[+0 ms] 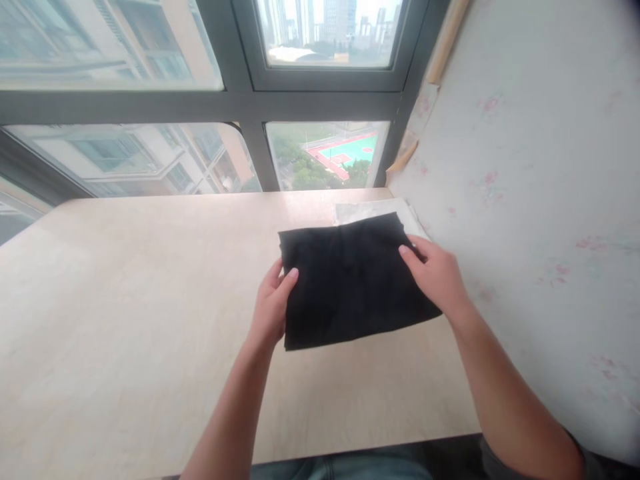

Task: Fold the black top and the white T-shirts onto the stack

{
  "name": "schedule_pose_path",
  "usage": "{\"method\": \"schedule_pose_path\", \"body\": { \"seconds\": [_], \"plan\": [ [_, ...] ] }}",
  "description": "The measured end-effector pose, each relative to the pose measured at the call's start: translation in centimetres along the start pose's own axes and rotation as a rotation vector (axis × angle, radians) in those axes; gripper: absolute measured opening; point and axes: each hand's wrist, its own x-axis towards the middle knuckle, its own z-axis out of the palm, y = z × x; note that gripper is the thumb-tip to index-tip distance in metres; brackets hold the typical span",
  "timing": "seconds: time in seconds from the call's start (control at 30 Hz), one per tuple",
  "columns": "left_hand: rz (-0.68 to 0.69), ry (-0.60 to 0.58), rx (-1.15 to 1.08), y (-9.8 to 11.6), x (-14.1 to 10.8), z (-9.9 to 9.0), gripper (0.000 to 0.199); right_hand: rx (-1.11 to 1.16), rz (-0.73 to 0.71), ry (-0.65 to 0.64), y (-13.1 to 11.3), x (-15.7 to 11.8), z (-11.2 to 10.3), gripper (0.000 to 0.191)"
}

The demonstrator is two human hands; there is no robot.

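Note:
A folded piece of black cloth (355, 280), roughly rectangular and several layers thick at its edges, is held up over the pale tabletop. My left hand (273, 300) grips its left edge, thumb on top and fingers behind. On the opposite side, my right hand (435, 270) pinches the right edge near the upper corner, its thumb lying over the cloth. What kind of garment or fabric it is cannot be told. Behind the cloth's far edge lies a flat whitish item (370, 211), partly covered from view.
The light wooden tabletop (150, 320) stretches to the left and up to the window. Dark grey window frames (325, 105) stand along the far edge. A flower-patterned wall (540, 200) bounds the right side, with peeling paper (404, 157) by the window.

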Motion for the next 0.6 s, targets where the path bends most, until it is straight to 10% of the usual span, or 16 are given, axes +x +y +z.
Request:
{"method": "schedule_pose_path", "body": {
  "seconds": [0.17, 0.3, 0.6],
  "plan": [
    [0.220, -0.161, 0.004, 2.0, 10.7, 5.5, 0.052, -0.174, -0.051, 0.044, 1.7, 11.5, -3.0, 0.035],
    [0.047, -0.174, 0.240, -0.5, 16.6, 8.2, 0.049, -0.489, 0.043, -0.069, 4.6, 16.8, -1.8, 0.034],
    [-0.118, -0.104, 0.550, -7.1, 16.4, 7.1, 0.063, -0.622, -0.052, -0.099, 11.4, 11.1, 4.9, 0.041]
  ]
}}
